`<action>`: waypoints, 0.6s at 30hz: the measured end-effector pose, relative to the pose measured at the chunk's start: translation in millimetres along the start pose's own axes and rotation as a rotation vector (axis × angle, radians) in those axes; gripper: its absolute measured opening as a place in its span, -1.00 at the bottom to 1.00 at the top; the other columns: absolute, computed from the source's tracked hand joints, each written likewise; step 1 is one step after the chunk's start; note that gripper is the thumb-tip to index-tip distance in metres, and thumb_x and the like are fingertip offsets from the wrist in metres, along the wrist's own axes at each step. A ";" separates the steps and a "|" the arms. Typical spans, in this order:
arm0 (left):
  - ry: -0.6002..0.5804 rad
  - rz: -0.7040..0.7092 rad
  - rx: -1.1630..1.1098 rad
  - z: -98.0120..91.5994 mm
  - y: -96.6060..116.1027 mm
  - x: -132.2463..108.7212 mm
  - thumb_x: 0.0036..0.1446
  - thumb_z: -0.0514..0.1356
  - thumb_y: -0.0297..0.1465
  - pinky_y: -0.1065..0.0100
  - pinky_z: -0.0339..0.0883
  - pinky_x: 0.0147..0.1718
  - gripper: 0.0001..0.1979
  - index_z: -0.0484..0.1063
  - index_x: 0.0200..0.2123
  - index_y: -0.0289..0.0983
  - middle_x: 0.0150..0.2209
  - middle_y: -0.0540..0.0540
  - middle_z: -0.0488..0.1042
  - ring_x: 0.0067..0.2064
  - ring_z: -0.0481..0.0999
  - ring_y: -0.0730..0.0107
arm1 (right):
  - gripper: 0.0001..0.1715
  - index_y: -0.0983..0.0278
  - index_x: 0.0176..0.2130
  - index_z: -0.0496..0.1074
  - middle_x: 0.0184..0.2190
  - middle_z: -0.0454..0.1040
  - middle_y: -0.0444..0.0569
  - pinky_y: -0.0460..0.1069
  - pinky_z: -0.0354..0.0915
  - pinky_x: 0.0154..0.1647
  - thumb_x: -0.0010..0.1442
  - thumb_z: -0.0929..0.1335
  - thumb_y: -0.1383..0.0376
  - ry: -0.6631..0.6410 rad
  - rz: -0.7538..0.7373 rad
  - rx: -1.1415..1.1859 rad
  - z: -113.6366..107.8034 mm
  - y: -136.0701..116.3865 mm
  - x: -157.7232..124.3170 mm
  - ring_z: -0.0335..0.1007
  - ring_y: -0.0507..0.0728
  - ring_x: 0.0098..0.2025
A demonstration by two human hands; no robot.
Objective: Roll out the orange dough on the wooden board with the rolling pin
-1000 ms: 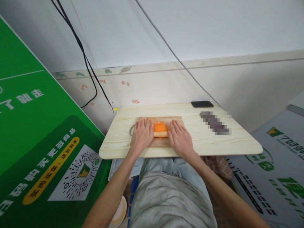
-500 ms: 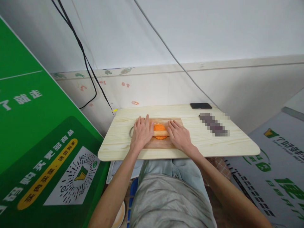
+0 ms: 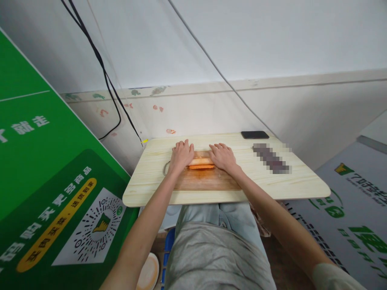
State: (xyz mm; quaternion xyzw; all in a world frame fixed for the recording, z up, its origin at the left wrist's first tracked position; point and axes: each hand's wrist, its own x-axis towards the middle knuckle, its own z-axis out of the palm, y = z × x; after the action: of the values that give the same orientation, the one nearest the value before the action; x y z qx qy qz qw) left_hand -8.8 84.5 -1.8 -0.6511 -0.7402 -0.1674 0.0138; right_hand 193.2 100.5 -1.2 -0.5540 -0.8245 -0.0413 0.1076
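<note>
A pale wooden rolling pin [image 3: 201,161] lies crosswise on a wooden board [image 3: 208,184]. Pressed onto its left end is my left hand [image 3: 182,156], fingers stretched forward. My right hand [image 3: 223,156] bears on the right end in the same way, palm down with fingers extended past the pin. Along the pin's near side shows a strip of orange dough [image 3: 201,166]; I cannot tell whether it wraps round the pin. An orange smear [image 3: 203,174] marks the board nearer to me. A metal loop [image 3: 165,168] sticks out at the board's left, beside my left hand.
The board rests on a pale wood-grain table [image 3: 266,187] against the wall. A black phone [image 3: 254,135] lies at the back right, near a blurred dark item [image 3: 271,158]. Green panel [image 3: 60,161] on the left, printed grey panel [image 3: 356,185] on the right. Black cables [image 3: 105,72] hang behind.
Both hands and the rolling pin have moved forward, away from me. The orange dough, a flat round before, now shows as a narrow strip, with a smear on the board behind it.
</note>
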 end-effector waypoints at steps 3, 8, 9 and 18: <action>-0.009 0.007 -0.023 3.1 -2.0 9.3 0.54 -0.14 -0.18 0.01 0.31 0.23 -0.45 0.21 0.44 -0.26 0.31 -0.39 0.41 0.34 0.38 -0.07 | -0.42 0.24 0.38 0.40 0.36 0.45 0.15 0.21 0.25 0.32 0.55 0.13 0.17 -0.008 0.010 0.027 -1.4 1.0 11.8 0.32 0.34 0.36; -0.054 0.005 -0.045 5.9 -4.9 17.1 0.53 -0.14 -0.16 -0.04 0.32 0.25 -0.45 0.25 0.42 -0.24 0.32 -0.39 0.40 0.35 0.36 -0.09 | -0.42 0.25 0.36 0.43 0.38 0.43 0.19 0.23 0.28 0.30 0.53 0.15 0.18 -0.037 0.038 0.056 -2.4 1.3 20.4 0.34 0.36 0.33; -0.061 0.006 -0.044 6.1 -5.1 17.5 0.53 -0.14 -0.16 -0.04 0.32 0.25 -0.45 0.27 0.40 -0.24 0.32 -0.39 0.40 0.36 0.36 -0.09 | -0.42 0.25 0.36 0.43 0.38 0.42 0.19 0.23 0.27 0.30 0.53 0.15 0.17 -0.035 0.042 0.056 -2.0 1.2 19.1 0.33 0.36 0.34; -0.220 -0.004 -0.013 0.9 -1.4 18.5 0.50 -0.16 -0.05 -0.24 0.25 0.29 -0.39 0.33 0.35 -0.24 0.37 -0.43 0.36 0.41 0.31 -0.21 | -0.45 0.23 0.23 0.55 0.43 0.34 0.24 0.29 0.22 0.34 0.54 0.13 0.19 0.099 0.109 -0.007 1.6 -11.0 -26.5 0.26 0.37 0.40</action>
State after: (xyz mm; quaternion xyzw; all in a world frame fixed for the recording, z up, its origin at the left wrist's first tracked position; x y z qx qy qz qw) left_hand -12.8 102.3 1.5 -0.6643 -0.7373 -0.0999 -0.0721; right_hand 192.4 72.6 -8.1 -0.5956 -0.7867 -0.0655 0.1483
